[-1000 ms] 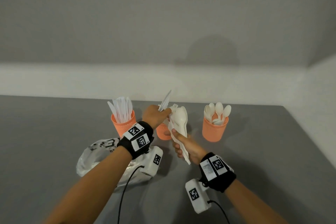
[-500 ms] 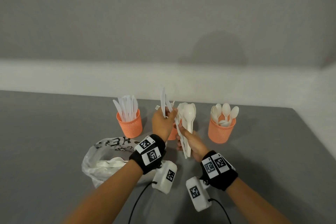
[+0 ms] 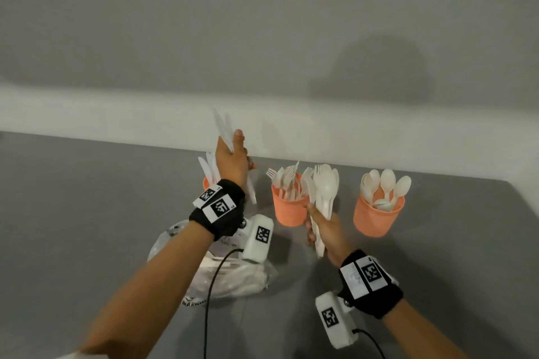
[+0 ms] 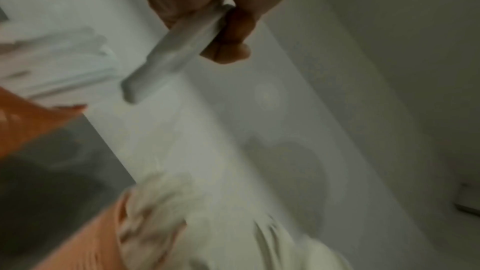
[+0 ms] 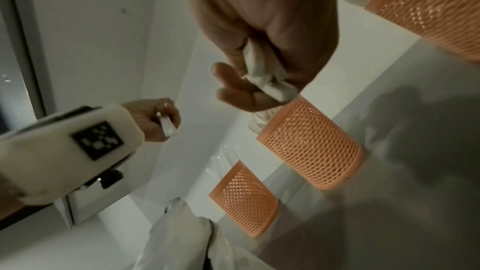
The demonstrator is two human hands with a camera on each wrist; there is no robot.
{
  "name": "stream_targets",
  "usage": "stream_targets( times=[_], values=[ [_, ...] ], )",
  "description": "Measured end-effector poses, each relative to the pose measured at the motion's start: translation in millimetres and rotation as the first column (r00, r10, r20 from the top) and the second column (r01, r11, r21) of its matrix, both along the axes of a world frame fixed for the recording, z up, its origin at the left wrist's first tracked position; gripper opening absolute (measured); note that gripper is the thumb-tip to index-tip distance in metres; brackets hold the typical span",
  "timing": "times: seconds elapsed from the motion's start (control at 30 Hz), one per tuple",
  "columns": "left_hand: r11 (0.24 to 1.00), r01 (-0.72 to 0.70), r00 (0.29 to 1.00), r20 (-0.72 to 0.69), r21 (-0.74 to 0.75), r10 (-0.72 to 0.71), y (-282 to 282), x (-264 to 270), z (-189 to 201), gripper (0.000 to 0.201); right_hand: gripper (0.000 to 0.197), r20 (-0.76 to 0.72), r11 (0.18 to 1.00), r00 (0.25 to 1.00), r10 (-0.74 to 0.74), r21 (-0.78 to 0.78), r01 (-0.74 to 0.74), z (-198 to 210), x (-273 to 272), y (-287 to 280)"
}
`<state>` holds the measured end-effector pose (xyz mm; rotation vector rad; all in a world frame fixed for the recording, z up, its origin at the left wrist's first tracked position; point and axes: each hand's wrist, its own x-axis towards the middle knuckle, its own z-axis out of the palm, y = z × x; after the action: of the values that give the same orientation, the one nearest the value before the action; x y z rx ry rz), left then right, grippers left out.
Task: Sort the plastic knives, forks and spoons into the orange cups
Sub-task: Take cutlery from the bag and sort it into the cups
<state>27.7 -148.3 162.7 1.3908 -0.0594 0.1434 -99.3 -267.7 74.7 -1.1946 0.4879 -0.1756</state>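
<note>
Three orange mesh cups stand in a row on the grey table. The left cup (image 3: 206, 183) holds knives and is mostly hidden behind my left hand (image 3: 233, 154). Forks fill the middle cup (image 3: 288, 210), spoons the right cup (image 3: 376, 216). My left hand pinches a couple of white knives (image 3: 223, 131), blades up, above the left cup; their handles (image 4: 171, 53) point down. My right hand (image 3: 320, 224) grips a bundle of spoons and other cutlery (image 3: 325, 186) upright, just right of the middle cup. The bundle's handle ends (image 5: 267, 81) stick out under the fingers.
A clear plastic bag (image 3: 233, 271) with more white cutlery lies on the table near me, under my left forearm. A white ledge and wall run behind the cups. The table's right edge (image 3: 522, 195) is close to the spoon cup.
My left hand has pulled the knives out of the bundle and carried them up and left over the knife cup. The middle cup is now uncovered. My right hand keeps holding the bundle.
</note>
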Motion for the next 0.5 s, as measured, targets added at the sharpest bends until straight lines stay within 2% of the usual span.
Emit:
stream_targets(
  times=[0.1,0.27,0.37,0.5],
  values=[
    [0.985,-0.135,0.990,0.053,0.105,0.130,21.9,32.1,6.9,0.030,0.019,-0.012,0.993,0.998,0.058,-0.101,-0.059,-1.1,-0.7,-6.7],
    [0.958,-0.269,0.962,0.067,0.102,0.263,43.9,72.5,2.0,0.047,0.020,-0.040,0.980,0.991,0.129,-0.149,-0.134,-3.7,2.3,-11.4],
    [0.946,-0.252,0.968,0.066,0.204,0.244,48.2,82.7,-20.5,0.049,0.019,-0.048,0.972,0.987,0.152,-0.175,-0.158,-7.0,3.1,-11.5],
    [0.920,-0.161,0.985,-0.002,0.357,0.174,52.8,88.3,-59.3,0.042,0.018,-0.037,0.972,0.985,0.166,-0.162,-0.170,-8.9,2.6,-13.7]
  ],
)
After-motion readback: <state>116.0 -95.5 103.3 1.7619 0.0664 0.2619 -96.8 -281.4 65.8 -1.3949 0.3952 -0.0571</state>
